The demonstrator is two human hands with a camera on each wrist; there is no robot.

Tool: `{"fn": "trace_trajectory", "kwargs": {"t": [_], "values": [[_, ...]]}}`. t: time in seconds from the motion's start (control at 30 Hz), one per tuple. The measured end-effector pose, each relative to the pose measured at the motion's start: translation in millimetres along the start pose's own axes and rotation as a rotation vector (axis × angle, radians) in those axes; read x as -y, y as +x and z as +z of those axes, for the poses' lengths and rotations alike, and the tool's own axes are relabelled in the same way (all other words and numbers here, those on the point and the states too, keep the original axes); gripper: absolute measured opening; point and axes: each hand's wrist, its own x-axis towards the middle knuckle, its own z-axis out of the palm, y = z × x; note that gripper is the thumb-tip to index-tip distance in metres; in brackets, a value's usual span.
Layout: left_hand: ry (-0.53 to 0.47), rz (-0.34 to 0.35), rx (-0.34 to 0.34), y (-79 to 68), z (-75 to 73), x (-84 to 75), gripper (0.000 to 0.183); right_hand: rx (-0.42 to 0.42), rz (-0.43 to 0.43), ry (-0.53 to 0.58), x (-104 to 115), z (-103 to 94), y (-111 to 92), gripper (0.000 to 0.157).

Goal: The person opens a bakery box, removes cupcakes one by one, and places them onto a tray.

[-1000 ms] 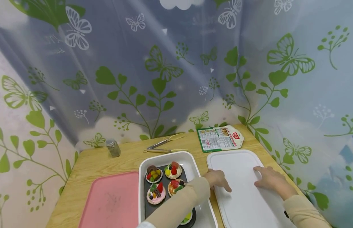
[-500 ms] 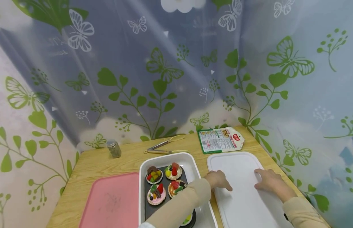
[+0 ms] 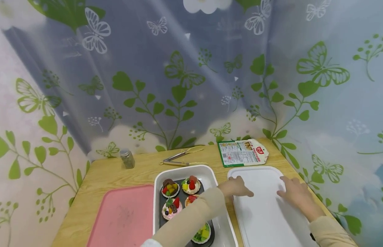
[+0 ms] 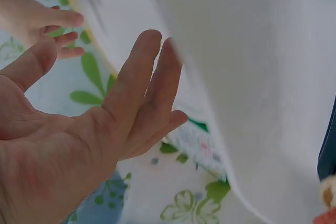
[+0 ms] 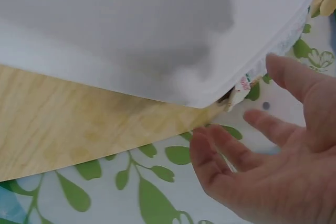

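So both of our hands had shifted a touch toward the far end of the white panel (image 3: 263, 209) compared with half a second earlier, and the head view had swung slightly too. The panel itself hadn't obviously gone anywhere: it lay flat on the counter (image 3: 145, 171), right of the white tray (image 3: 223, 224) with the tarts, just below the packet (image 3: 243, 153). Our read was that we were placing our hands around the panel, with no lift yet.

Neither grip had anything in it. Our left hand (image 3: 235, 188) had its fingers stretched out by the panel's left edge, and our right hand (image 3: 297, 195) was loosely spread on the opposite side, near the far corner.

Stuff we couldn't make out: whether the left fingertips actually touched the panel, since the tray's blurry rim cut across them in the left wrist view. The right fingers looked clear of the edge. Our left sleeve (image 3: 191, 216) hid a chunk of the tarts and the dark pan (image 4: 329, 153), the near ends of panel and tray ran out of frame, and the dark bit (image 3: 312, 236) at our right cuff was anyone's guess.
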Motion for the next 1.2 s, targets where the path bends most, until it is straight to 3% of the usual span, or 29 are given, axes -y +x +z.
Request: {"fn": "trace_trajectory", "kwargs": {"t": [0.17,0.37,0.6,0.93,1.07,1.2], "values": [[-0.022,0.052,-0.003,-15.9,-39.2,12.0,0.09,-0.135,-0.027,0.04,23,-10.7,4,0.079],[-0.095,0.123,-0.011,-34.9,-82.6,31.3,0.09,-0.225,-0.065,0.125,59,-23.3,10,0.089],[-0.207,0.178,-0.053,-50.5,-107.4,66.1,0.086,-0.232,-0.131,0.178,103,-29.3,13,0.087],[-0.367,0.234,-0.064,-71.1,-129.8,128.1,0.079,-0.128,-0.207,0.361,156,-21.5,19,0.09],[-0.403,0.239,-0.105,-77.2,-133.6,152.7,0.08,-0.042,-0.215,0.472,170,-15.5,22,0.089],[-0.403,0.201,-0.149,-81.2,-132.7,176.8,0.081,0.069,-0.177,0.569,182,-7.6,27,0.092]]}}
